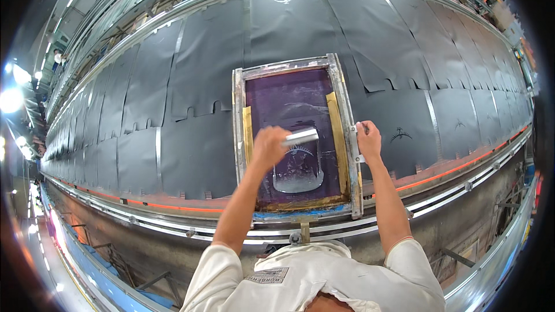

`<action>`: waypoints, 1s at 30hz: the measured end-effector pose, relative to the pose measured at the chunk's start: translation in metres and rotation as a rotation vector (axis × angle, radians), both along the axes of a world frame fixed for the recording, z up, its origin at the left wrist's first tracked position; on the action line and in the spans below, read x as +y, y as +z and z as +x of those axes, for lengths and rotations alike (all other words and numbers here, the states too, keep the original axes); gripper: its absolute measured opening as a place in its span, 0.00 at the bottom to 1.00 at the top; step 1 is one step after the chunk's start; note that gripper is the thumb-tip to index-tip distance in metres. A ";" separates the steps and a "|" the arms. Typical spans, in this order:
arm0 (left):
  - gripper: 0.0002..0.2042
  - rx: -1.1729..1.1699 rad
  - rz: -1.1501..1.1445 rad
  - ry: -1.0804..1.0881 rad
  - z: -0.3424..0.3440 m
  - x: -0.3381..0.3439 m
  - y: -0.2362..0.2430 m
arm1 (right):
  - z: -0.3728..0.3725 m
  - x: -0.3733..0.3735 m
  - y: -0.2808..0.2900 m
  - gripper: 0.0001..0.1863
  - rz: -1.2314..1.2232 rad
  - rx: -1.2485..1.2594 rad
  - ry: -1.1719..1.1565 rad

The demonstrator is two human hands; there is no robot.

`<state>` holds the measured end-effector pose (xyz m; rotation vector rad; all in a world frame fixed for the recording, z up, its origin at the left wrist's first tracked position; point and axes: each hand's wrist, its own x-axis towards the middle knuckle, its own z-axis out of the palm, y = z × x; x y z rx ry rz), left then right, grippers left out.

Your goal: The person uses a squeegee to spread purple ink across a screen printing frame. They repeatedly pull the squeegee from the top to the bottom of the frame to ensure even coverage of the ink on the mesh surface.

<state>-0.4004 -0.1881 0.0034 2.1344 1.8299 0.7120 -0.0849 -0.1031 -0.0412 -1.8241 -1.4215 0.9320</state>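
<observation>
A screen printing frame (pixel 341 81) with dark purple mesh lies over black sheets on a long table before me. My left hand (pixel 269 149) is closed round a squeegee (pixel 302 137), a pale metal-edged bar held above the middle of the mesh. Below it, a curved print design (pixel 298 150) and a wet, greyish U-shaped patch of ink (pixel 298 183) show on the screen. My right hand (pixel 369 140) is closed at the frame's right edge, its fingers curled against the rail near a small metal fitting. Brown tape (pixel 339 144) runs along the mesh's sides.
Black sheets (pixel 202 52) lie in rows along the table, some with notched edges. One to the right bears a printed crest (pixel 400 134). A metal rail (pixel 191 233) and an orange strip (pixel 428 180) run along the near edge. Bright lamps (pixel 11 97) stand out at far left.
</observation>
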 end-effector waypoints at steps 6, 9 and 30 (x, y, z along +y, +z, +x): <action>0.29 -0.029 0.063 -0.049 0.032 -0.169 0.006 | -0.007 -0.013 0.053 0.14 0.133 0.036 0.005; 0.27 -0.032 0.066 0.019 0.039 -0.186 0.028 | -0.018 -0.033 0.066 0.14 0.027 0.188 0.011; 0.11 0.129 -0.112 0.021 -0.001 -0.174 0.067 | -0.039 -0.057 0.048 0.16 0.146 0.062 0.074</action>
